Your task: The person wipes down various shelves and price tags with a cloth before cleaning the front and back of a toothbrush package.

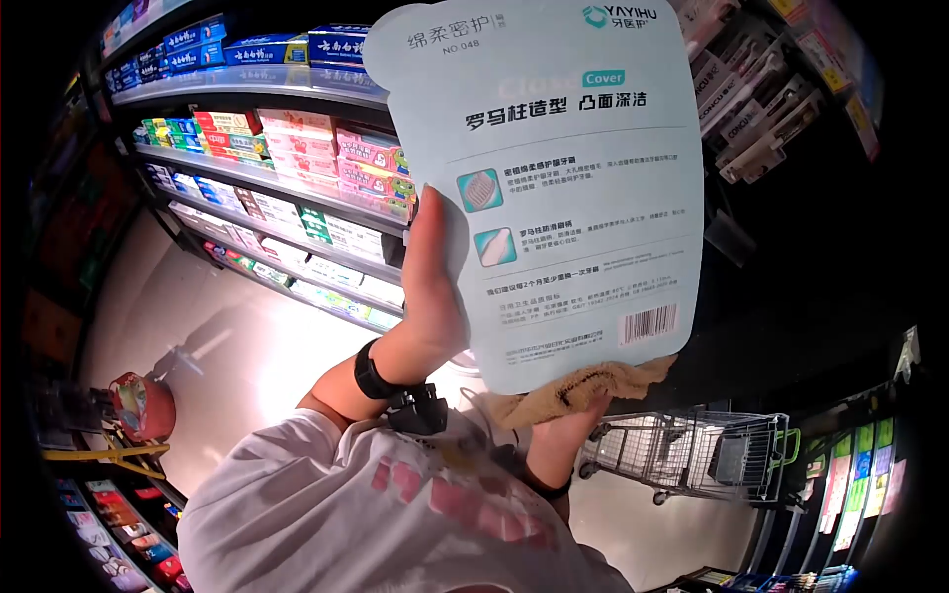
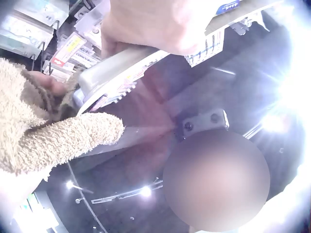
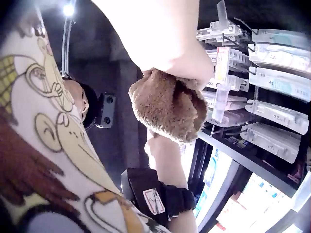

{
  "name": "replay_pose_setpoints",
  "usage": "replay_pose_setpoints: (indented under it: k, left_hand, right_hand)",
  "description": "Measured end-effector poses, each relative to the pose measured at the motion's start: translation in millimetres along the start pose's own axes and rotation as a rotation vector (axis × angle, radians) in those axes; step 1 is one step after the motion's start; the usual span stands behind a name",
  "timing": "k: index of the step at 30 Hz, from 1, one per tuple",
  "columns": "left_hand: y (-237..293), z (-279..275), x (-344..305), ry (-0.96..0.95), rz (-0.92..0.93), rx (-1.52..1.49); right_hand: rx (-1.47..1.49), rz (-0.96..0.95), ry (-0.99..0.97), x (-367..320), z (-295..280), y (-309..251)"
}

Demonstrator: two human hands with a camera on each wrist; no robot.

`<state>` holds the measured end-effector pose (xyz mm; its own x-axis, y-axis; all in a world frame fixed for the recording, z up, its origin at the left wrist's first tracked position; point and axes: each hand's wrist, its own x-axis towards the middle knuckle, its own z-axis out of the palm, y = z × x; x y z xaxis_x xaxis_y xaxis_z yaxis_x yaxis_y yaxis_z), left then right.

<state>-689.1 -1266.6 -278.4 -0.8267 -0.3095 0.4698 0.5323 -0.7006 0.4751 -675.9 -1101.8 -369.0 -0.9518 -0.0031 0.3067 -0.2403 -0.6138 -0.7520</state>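
Note:
A pale blue toothbrush package (image 1: 583,198) stands large before the head camera, its printed back and barcode facing me. My left hand (image 1: 435,267) grips its left edge, with most fingers hidden behind the card. In the left wrist view, that left hand (image 2: 150,24) holds the package (image 2: 121,73) from above, its clear plastic shell showing side-on. My right hand (image 1: 573,425) holds a fuzzy brown cloth (image 1: 593,387) against the package's bottom edge. The cloth (image 3: 170,107) hangs bunched under the right hand (image 3: 170,43) in the right wrist view.
Shelves (image 1: 257,79) of boxed toothpaste stand on the left. Hanging toothbrush packs (image 1: 761,109) fill hooks at upper right. A metal shopping cart (image 1: 692,455) stands at lower right, and a red round container (image 1: 143,405) sits on the floor at left.

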Motion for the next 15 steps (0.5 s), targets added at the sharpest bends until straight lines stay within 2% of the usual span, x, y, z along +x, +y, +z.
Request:
replay_pose_setpoints:
  k: [1,4,8,11,15]
  left_hand:
    - [2,-3,2,-0.011,0.004,-0.005]
    - [12,-6,8,0.094,0.003,0.033]
    - [30,-19,8,0.071,-0.007,0.024]
    - [41,-28,5,0.027,0.057,0.059]
    - [60,-39,2,0.108,-0.069,0.003]
  right_hand:
    - [0.064,-0.055,-0.152,4,-13,12]
    - [-0.001,-0.069,-0.212,5,-19,23]
    - [-0.066,-0.084,-0.294,1,-19,39]
    - [-0.104,-0.101,-0.346,-3,-18,50]
    - [-0.154,-0.119,-0.424,-11,-9,67]
